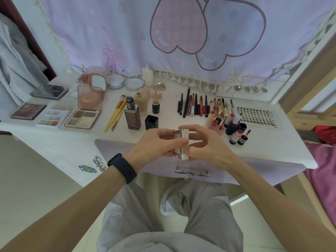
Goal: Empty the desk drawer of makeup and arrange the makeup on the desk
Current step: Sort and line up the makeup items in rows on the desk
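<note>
So, I have a small slim case [184, 151] caught between both hands. The left hand [160, 144] pinches it with the thumb across the front. The right hand [207, 146] curls round its far side, fingers arched over the top end. It hangs upright in the air just above the front edge of the surface [76, 142], over the drawer [127, 151], which looks closed, with its handle [191, 173] directly below my hands.

I judge the case light and rigid, with a pale, glossy, metallic-looking shell that could slide under dry fingers. It shows as two slabs side by side with a seam between them. I cannot tell whether that seam is a hinge or a pull-off cap, so I would treat it as something that may spring apart. I would hold it by the long flat sides, with a thumb bridging the seam, not by the ends. Whatever is inside is probably brittle, so it should be set down, not dropped.

A free patch lies just beyond my hands, between the black pot [151, 122] to the left and the lip tints [234, 128] to the right.
</note>
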